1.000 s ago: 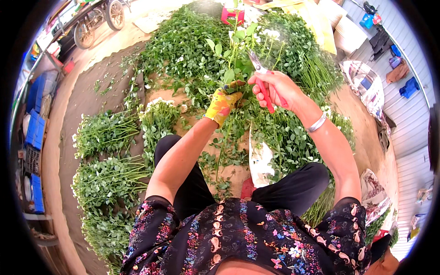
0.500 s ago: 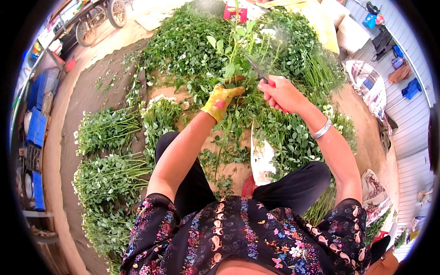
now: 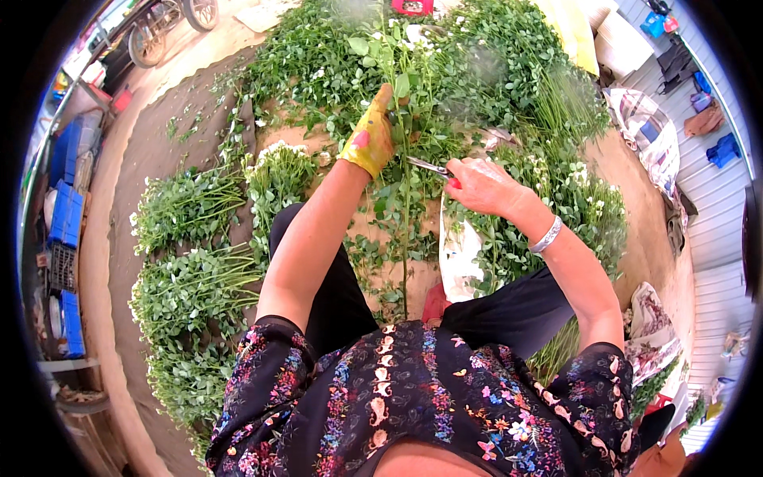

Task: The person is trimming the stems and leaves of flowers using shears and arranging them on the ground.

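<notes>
My left hand [image 3: 372, 139], in a yellow glove with pink and dark marks, is closed round a long leafy stem [image 3: 406, 230]. The stem stands nearly upright in the picture, its leafy top above the glove and its thin lower end reaching down between my knees. Bare, with a silver bangle at the wrist, my right hand [image 3: 486, 188] grips red-handled scissors [image 3: 427, 165]. Their metal blades point left and reach the stem just below the glove. Whether the blades touch it I cannot tell.
Heaps of leafy cut stems [image 3: 501, 79] spread ahead and to the right. Bundles with white flowers [image 3: 195, 290] lie in a row on dark cloth [image 3: 143, 191] at the left. A white sheet [image 3: 459, 258] lies by my right knee. Blue crates [image 3: 65, 215] stand far left.
The scissors have come down and swung from pointing up-left to pointing left, below the glove. My left hand has tilted up, and the held stem now hangs straighter.
</notes>
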The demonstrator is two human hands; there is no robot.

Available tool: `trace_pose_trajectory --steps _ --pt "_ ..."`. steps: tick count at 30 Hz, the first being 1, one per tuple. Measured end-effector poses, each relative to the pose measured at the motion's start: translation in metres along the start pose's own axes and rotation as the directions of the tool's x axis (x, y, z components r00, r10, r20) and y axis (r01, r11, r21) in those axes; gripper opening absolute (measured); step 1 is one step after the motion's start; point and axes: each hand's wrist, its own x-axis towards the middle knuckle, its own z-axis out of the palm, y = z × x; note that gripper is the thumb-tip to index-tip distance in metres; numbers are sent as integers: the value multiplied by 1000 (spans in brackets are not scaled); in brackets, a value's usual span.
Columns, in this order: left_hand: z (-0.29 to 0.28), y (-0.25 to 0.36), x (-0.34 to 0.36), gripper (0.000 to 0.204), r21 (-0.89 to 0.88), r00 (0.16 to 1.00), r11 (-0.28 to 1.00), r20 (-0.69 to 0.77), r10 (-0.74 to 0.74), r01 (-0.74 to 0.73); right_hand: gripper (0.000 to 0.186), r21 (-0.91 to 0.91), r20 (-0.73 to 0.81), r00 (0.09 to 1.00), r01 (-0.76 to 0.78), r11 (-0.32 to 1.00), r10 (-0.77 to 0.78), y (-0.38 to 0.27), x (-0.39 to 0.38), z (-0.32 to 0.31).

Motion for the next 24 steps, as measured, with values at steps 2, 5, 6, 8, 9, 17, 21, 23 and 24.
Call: trace_pose_trajectory --steps 2,5,6,8,9,17,21,23,24 --pt "-2 -1 4 50 5 1000 1000 -13 22 -21 20 -31 -97 995 24 999 -27 1 1 16" --pt "-5 0 7 49 -20 1000 1000 -10 -10 9 18 -110 -128 991 28 994 -42 -1 3 23" --pt "-5 0 9 50 -17 999 999 19 28 -27 18 -128 -137 990 27 991 -45 0 4 26" --pt "-7 1 11 50 -12 998 1000 49 29 -28 18 -142 -157 986 39 989 -61 2 5 33" --pt "-6 1 11 51 -11 998 1000 64 28 -28 17 -139 -166 983 50 989 -73 4 4 36" --pt "-43 -28 28 43 -44 922 998 -387 32 -53 20 -65 -363 921 130 989 -145 13 -20 43" --pt "-13 -28 3 29 -104 944 958 230 -237 266 23 -11 -411 898 166 986 -155 16 -24 38" --pt "-16 -29 7 39 -200 862 926 468 -196 319 24 29 -419 897 167 985 -140 18 -22 39" --pt "-10 -23 2 38 -174 869 945 466 -168 277 24 49 -433 893 162 986 -125 19 -21 41"
